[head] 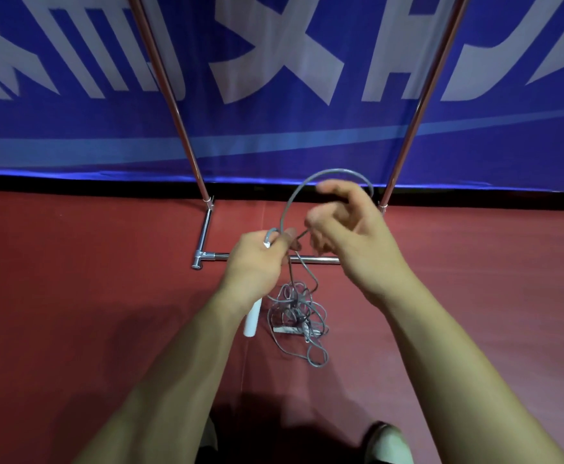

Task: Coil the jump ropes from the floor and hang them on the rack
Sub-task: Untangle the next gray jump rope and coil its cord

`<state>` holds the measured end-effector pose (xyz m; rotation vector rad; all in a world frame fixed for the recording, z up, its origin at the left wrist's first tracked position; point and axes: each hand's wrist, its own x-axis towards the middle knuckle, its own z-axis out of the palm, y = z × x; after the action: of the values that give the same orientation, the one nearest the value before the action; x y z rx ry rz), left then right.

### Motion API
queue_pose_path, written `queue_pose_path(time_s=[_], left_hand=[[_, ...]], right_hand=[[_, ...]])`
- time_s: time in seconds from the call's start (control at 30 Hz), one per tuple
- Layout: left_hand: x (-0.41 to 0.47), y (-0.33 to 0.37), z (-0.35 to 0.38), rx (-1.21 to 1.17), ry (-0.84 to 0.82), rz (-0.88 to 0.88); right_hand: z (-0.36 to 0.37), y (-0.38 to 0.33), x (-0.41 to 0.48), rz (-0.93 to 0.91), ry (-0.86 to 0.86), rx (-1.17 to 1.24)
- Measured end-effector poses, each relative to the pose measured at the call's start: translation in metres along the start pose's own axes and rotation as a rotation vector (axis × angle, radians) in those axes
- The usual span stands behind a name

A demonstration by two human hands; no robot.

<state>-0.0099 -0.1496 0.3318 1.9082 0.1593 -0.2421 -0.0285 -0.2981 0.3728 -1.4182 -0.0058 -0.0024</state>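
My left hand (259, 259) grips a white jump-rope handle (252, 321), whose lower end sticks out below my wrist. A grey rope (294, 199) arcs up from that hand in a loop to my right hand (347, 229), which pinches it with curled fingers. From my hands the rope drops to a tangled grey pile (295, 313) on the red floor, where a second white handle (287, 329) lies. The metal rack (203, 242) stands just behind, its two uprights rising left and right of my hands.
A blue banner with white lettering (273, 128) hangs right behind the rack. The rack's base bar (317, 260) lies on the floor under my hands. My shoes (387, 443) show at the bottom edge. Red floor (73, 279) spreads to both sides.
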Motion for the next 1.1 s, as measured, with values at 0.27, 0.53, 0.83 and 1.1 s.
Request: queue_pose_path(time_s=[0.27, 0.53, 0.83, 1.1], left_hand=[[-0.010, 0.024, 0.002, -0.585, -0.200, -0.078], [-0.007, 0.014, -0.004, -0.470, -0.225, -0.064], [-0.004, -0.004, -0.005, 0.181, -0.135, 0.033], [-0.006, 0.014, -0.001, -0.303, -0.118, 0.001]], right_hand=[[-0.009, 0.057, -0.010, 0.254, -0.233, -0.675], [0.004, 0.039, -0.001, -0.011, 0.044, -0.613], [0.013, -0.013, 0.004, -0.039, 0.026, 0.234], [-0.005, 0.041, -0.004, 0.204, -0.119, -0.520]])
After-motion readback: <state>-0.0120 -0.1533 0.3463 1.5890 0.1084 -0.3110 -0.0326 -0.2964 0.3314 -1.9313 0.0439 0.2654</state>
